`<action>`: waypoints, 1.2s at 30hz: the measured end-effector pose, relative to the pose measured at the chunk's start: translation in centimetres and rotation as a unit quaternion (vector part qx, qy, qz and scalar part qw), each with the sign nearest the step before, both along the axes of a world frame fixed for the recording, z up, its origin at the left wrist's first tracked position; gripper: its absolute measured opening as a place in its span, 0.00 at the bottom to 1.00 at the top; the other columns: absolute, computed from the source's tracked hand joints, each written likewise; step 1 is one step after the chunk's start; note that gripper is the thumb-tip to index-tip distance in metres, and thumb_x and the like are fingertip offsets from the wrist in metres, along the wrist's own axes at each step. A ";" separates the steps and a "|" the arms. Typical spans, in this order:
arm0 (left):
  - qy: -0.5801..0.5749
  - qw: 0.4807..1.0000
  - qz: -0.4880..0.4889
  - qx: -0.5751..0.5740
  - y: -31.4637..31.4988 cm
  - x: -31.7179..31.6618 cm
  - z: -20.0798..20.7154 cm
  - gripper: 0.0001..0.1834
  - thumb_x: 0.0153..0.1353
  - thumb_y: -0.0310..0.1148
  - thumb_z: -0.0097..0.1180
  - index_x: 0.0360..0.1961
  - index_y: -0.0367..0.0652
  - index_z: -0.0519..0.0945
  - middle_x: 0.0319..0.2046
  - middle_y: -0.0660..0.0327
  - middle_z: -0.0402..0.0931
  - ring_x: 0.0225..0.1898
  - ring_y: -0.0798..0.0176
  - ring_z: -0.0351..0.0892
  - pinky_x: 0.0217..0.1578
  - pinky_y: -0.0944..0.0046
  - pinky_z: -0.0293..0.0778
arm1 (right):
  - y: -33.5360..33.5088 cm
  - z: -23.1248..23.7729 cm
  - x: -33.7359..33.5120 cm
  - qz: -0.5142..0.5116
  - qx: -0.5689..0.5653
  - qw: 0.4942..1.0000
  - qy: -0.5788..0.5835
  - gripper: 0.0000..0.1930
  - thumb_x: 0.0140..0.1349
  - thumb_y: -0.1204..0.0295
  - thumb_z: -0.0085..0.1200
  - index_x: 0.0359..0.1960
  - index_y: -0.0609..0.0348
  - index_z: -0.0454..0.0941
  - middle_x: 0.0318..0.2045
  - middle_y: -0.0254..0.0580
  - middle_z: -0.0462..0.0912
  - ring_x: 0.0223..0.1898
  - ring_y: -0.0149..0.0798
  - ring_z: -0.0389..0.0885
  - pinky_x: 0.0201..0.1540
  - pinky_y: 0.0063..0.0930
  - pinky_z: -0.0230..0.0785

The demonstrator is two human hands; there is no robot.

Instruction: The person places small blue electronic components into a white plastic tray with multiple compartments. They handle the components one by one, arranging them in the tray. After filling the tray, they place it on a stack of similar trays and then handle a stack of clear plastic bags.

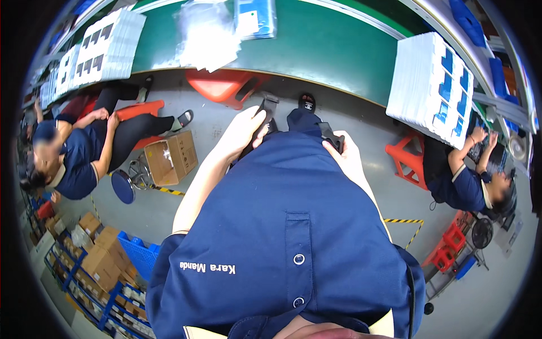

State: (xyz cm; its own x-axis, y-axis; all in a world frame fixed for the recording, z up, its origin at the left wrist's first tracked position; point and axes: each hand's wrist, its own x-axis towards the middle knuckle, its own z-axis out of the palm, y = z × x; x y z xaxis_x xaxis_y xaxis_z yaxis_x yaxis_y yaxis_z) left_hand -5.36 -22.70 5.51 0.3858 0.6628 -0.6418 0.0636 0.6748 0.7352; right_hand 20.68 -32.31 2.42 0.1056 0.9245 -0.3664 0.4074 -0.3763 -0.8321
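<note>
I look straight down my own dark blue shirt [293, 226] to my feet in black sandals [306, 103] on the grey floor. My left hand [241, 133] lies at my left hip, fingers curled against the dark trouser leg [265, 113]; whether it grips anything is hidden. At the right hip, my right hand [347, 159] closes around a small black object [333, 138] that sticks out past the fingers.
A green workbench [327, 51] runs ahead, carrying stacks of white-and-blue flat boxes [432, 85], more stacks [107, 48] and clear bags [206, 34]. Red stools [223, 85] stand beneath. Seated co-workers sit at left [79, 150] and right [460, 183]. An open cardboard box [169, 158] and a shelf of cartons [96, 260] are at left.
</note>
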 end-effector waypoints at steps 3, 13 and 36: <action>0.016 0.998 -0.065 -0.004 1.8 2.6 0.0 0.13 0.68 0.37 0.40 0.30 0.41 0.69 0.14 0.66 0.63 0.09 0.75 0.53 0.12 0.73 0.52 | 0.6 0.9 0.6 -0.020 -0.001 0.999 -0.045 0.17 0.56 0.64 0.60 0.42 0.61 0.70 0.14 0.34 0.67 0.16 0.25 0.62 0.22 0.22 0.59; -0.016 0.970 -0.225 0.093 3.7 8.8 -1.0 0.21 0.68 0.49 0.39 0.31 0.42 0.72 0.17 0.73 0.58 0.20 0.78 0.53 0.20 0.75 0.49 | 3.5 3.4 3.5 0.001 -0.014 0.997 0.074 0.14 0.62 0.65 0.54 0.42 0.60 0.67 0.19 0.33 0.72 0.22 0.23 0.66 0.25 0.21 0.61; -0.211 0.939 -0.261 -0.072 12.0 12.4 -0.3 0.16 0.65 0.41 0.36 0.24 0.45 0.66 0.12 0.72 0.56 0.10 0.79 0.50 0.10 0.75 0.45 | 12.7 3.0 8.5 0.113 -0.005 0.953 0.281 0.10 0.67 0.64 0.46 0.39 0.58 0.66 0.26 0.27 0.66 0.30 0.22 0.60 0.34 0.18 0.57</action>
State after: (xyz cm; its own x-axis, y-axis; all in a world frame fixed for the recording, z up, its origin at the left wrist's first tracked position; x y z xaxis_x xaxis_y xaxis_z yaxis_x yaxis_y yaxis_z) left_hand 7.03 -10.74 5.24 0.8739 0.2310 -0.4277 0.1372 0.7269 0.6729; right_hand 29.20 -19.57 5.37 -0.3121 0.8966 -0.3141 -0.0304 -0.3399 -0.9400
